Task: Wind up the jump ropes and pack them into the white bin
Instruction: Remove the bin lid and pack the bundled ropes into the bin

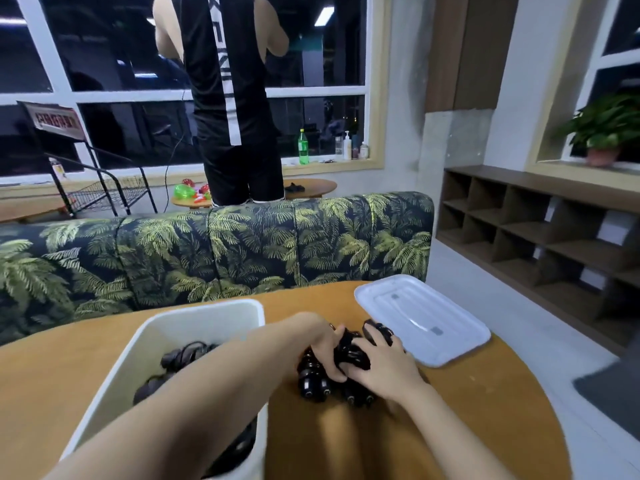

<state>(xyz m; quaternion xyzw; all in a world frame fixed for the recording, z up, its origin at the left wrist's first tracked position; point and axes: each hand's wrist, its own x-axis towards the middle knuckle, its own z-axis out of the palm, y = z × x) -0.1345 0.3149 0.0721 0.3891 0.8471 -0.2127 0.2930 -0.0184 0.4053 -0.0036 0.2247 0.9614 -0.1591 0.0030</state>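
Item: jump rope bundle (313, 381), black, lying on tabletop (485, 410) just R of white bin (145, 358); handle ends pointing toward wearer.
L hand (327, 351) + R hand (384, 372) both gripping bundle, fingers curling round coil.
Bin sitting L of bundle, L forearm crossing over it.
Bin holding wound ropes (183, 355).
Lid (419, 320) lying off, far R.

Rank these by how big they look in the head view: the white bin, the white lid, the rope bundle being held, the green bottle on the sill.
1. white bin, though it is nearest the camera, which enlarges it
2. white lid
3. rope bundle
4. green bottle, far off, so its true size is unsure
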